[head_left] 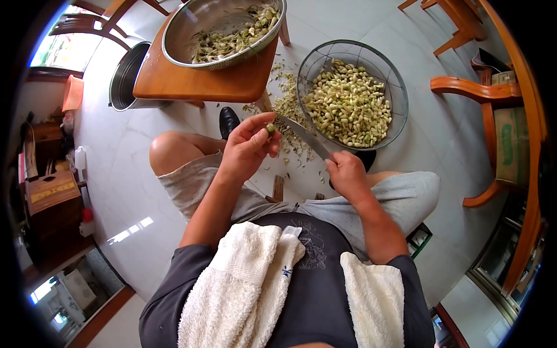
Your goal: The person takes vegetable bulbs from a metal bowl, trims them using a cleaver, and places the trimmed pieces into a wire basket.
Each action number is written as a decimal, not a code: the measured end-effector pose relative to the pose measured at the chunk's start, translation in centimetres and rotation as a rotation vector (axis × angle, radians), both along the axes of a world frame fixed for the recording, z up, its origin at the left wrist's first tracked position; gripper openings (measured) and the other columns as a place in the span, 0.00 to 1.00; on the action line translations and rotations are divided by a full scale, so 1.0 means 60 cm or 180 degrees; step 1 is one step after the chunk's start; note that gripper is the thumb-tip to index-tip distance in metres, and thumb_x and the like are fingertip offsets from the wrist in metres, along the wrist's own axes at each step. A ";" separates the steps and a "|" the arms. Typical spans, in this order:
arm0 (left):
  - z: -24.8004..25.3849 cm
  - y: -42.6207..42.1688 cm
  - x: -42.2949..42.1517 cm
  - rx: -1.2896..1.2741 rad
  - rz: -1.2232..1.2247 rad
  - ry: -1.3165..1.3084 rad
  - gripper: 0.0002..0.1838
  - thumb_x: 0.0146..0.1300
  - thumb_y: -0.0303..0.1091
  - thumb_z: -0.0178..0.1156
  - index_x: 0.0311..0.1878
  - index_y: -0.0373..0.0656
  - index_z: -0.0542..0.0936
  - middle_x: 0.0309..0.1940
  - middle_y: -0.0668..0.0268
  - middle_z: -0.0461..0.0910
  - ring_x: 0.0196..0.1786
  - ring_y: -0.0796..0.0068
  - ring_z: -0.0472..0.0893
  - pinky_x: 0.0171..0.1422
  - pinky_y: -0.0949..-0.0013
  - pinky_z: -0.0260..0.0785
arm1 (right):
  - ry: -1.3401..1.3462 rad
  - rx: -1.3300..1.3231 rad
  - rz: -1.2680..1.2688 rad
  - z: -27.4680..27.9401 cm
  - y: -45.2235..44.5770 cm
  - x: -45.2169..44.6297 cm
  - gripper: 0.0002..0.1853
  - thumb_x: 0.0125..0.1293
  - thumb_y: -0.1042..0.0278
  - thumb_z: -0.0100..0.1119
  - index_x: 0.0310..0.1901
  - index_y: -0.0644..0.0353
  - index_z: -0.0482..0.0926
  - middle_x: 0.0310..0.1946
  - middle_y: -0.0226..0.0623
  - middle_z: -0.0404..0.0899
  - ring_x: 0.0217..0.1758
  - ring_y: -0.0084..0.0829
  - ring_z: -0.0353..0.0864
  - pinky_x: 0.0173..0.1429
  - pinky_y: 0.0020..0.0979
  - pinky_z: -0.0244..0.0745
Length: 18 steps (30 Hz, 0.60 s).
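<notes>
Between the fingers and thumb of my left hand (250,142) is a small greenish bulb (271,128), held in front of my lap. My right hand (349,175) is wrapped round the handle of a knife (306,137). Its blade slants up and to the left, with the tip close to the left hand's fingers. Past the knife, a round wire basket (380,62) on the floor holds a heap of trimmed pale green and white bulbs (348,104). A metal colander (184,36) at the upper left contains bulbs with stringy stems (235,37).
The colander stands on a wooden chair seat (203,84). Beside it is a metal bucket (129,78). Trimmings (288,107) litter the tiled floor near a black shoe (228,122). White towels (241,272) hang over my shoulders. Wooden furniture (493,93) lines the right side.
</notes>
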State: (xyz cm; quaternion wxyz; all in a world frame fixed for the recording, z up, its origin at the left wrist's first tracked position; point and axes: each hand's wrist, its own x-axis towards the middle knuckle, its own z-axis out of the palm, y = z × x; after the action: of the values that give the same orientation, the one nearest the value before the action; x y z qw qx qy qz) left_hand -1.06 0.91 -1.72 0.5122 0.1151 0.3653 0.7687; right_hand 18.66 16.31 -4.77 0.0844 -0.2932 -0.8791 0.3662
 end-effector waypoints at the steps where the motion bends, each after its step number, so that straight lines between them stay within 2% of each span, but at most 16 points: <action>1: -0.001 0.001 -0.001 0.0039 -0.0041 -0.0089 0.09 0.67 0.29 0.53 0.49 0.39 0.74 0.41 0.59 0.80 0.35 0.72 0.79 0.38 0.71 0.71 | 0.0091 -0.0088 -0.0043 0.002 -0.001 -0.002 0.07 0.56 0.69 0.60 0.32 0.65 0.79 0.26 0.47 0.74 0.31 0.49 0.75 0.35 0.40 0.70; 4: -0.008 0.006 -0.007 0.0155 -0.0100 -0.0299 0.10 0.68 0.29 0.53 0.50 0.41 0.74 0.44 0.59 0.78 0.38 0.73 0.78 0.41 0.70 0.70 | 0.0229 -0.0385 -0.0147 0.014 -0.002 -0.009 0.06 0.57 0.69 0.59 0.31 0.64 0.79 0.27 0.48 0.75 0.33 0.51 0.76 0.38 0.44 0.71; 6: -0.015 0.009 -0.009 0.0219 -0.0045 -0.0391 0.10 0.67 0.29 0.54 0.51 0.42 0.74 0.46 0.61 0.76 0.39 0.73 0.77 0.43 0.70 0.69 | 0.0301 -0.0470 -0.0168 0.016 0.000 -0.011 0.06 0.57 0.70 0.59 0.32 0.64 0.80 0.27 0.48 0.75 0.33 0.50 0.77 0.37 0.42 0.71; 9: -0.015 0.014 -0.007 0.0005 0.0326 -0.0320 0.09 0.66 0.28 0.54 0.49 0.42 0.74 0.43 0.62 0.77 0.39 0.74 0.76 0.45 0.70 0.68 | 0.0490 -0.0699 -0.0280 0.025 -0.001 -0.013 0.07 0.57 0.71 0.59 0.35 0.64 0.80 0.27 0.48 0.76 0.31 0.47 0.77 0.35 0.38 0.70; 12: -0.043 0.009 -0.016 0.0163 0.0398 -0.0222 0.09 0.65 0.26 0.55 0.48 0.42 0.74 0.40 0.63 0.77 0.39 0.76 0.76 0.43 0.71 0.68 | 0.0630 -0.0849 -0.0332 0.040 -0.003 -0.016 0.08 0.58 0.72 0.59 0.38 0.64 0.81 0.25 0.47 0.75 0.29 0.44 0.77 0.33 0.36 0.69; 15: -0.049 0.009 -0.019 0.0078 0.0637 -0.0589 0.09 0.64 0.24 0.55 0.48 0.40 0.74 0.38 0.64 0.77 0.39 0.75 0.75 0.42 0.73 0.69 | 0.0886 -0.0803 -0.0299 0.044 -0.007 -0.015 0.09 0.58 0.73 0.59 0.40 0.64 0.81 0.24 0.45 0.75 0.28 0.41 0.76 0.33 0.35 0.69; 18: -0.039 0.016 -0.015 -0.0034 0.0678 -0.0710 0.09 0.63 0.24 0.57 0.47 0.41 0.76 0.36 0.65 0.79 0.37 0.74 0.79 0.42 0.72 0.73 | 0.1079 -0.0755 -0.0207 0.052 -0.013 -0.016 0.09 0.58 0.74 0.59 0.41 0.64 0.81 0.25 0.44 0.75 0.28 0.40 0.76 0.32 0.34 0.69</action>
State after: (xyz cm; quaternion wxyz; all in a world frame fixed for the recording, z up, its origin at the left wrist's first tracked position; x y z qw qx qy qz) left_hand -1.94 1.85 -4.04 0.4658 -0.0131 0.3204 0.8248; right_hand 17.73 15.52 -1.66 0.2078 -0.2635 -0.7932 0.5083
